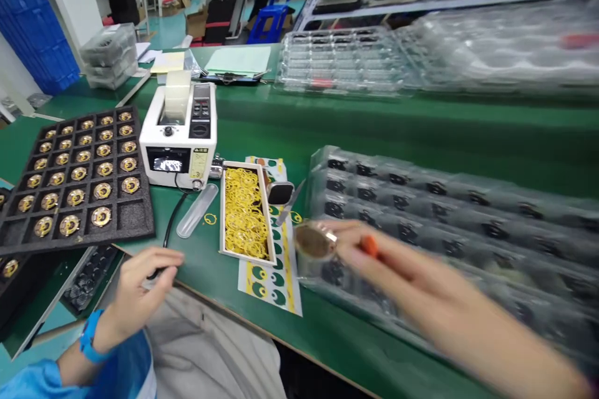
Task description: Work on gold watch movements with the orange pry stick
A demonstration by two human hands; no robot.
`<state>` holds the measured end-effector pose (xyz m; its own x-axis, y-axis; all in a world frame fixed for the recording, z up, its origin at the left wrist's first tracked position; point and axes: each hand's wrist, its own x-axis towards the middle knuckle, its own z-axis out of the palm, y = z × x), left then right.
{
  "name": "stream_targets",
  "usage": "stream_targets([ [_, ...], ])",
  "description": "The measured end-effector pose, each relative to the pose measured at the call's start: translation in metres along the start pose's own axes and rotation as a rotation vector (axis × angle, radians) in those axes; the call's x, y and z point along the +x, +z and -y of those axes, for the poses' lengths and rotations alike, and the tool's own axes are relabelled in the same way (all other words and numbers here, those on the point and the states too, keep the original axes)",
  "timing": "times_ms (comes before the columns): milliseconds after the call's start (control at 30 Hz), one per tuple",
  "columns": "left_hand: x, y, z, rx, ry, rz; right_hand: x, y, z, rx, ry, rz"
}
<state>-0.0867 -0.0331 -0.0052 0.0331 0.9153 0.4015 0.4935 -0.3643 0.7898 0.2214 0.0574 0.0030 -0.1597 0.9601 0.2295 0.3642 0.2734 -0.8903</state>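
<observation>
A round gold-rimmed piece with a brown face (312, 242) is pinched at the fingertips of the right hand (397, 255) in a narrow grip, though motion blur hides which fingers bear on it. An orange fingertip cover (369, 246) appears to be worn on one finger. The hand's long axis runs from the lower right toward 10 o'clock, so the piece is carried at the hand's 10 o'clock, above the near end of a stack of clear blister trays (421, 199). The right hand is the nearer of the two. The left hand (143, 290) is held well apart at the piece's 8 o'clock, its fingers loosely curled beside a black cable (171, 229); whether the cable is gripped cannot be told. At the piece's 9 o'clock, a white-walled tray of yellow rings (221, 212) is set on a printed sticker sheet (269, 287). Farther off toward 10 o'clock, a white tape dispenser (178, 149) and a black foam tray of gold badges (131, 224) are placed on the green bench mat (421, 137).
</observation>
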Motion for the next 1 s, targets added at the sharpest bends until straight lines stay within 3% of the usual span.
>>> stream_targets([
  [67, 0.014, -0.022, 0.005, 0.235, -0.029, -0.062, 0.051, -0.019, -0.007, -0.297, -0.013, 0.086],
  [133, 0.035, -0.042, 0.015, 0.503, -0.117, -0.06, 0.1, -0.032, -0.007, -0.67, 0.097, 0.084],
  [233, 0.073, -0.062, 0.036, 0.744, -0.225, -0.007, 0.151, -0.043, 0.002, -0.8, 0.113, 0.011],
  [333, 0.1, -0.069, 0.055, 0.808, -0.25, 0.036, 0.163, -0.047, 0.01, -0.84, 0.077, -0.092],
  [467, 0.11, -0.071, 0.064, 0.838, -0.284, 0.105, 0.129, -0.042, 0.013, -0.814, 0.017, -0.151],
  [633, 0.125, -0.079, 0.068, 0.763, -0.34, 0.158, 0.05, -0.026, 0.012, -0.688, -0.062, -0.079],
  [767, 0.134, -0.085, 0.064, 0.606, -0.362, 0.146, -0.017, -0.006, 0.014, -0.317, -0.243, -0.043],
  [867, 0.116, -0.074, 0.042, 0.476, -0.357, 0.073, -0.057, 0.013, 0.013, -0.06, -0.181, -0.054],
  [933, 0.093, -0.056, 0.02, 0.311, -0.379, 0.063, -0.075, 0.028, 0.011, 0.114, -0.142, -0.044],
  [1000, 0.069, -0.031, -0.001, -0.217, -0.489, 0.068, -0.089, 0.043, 0.012, 0.265, -0.123, -0.041],
])
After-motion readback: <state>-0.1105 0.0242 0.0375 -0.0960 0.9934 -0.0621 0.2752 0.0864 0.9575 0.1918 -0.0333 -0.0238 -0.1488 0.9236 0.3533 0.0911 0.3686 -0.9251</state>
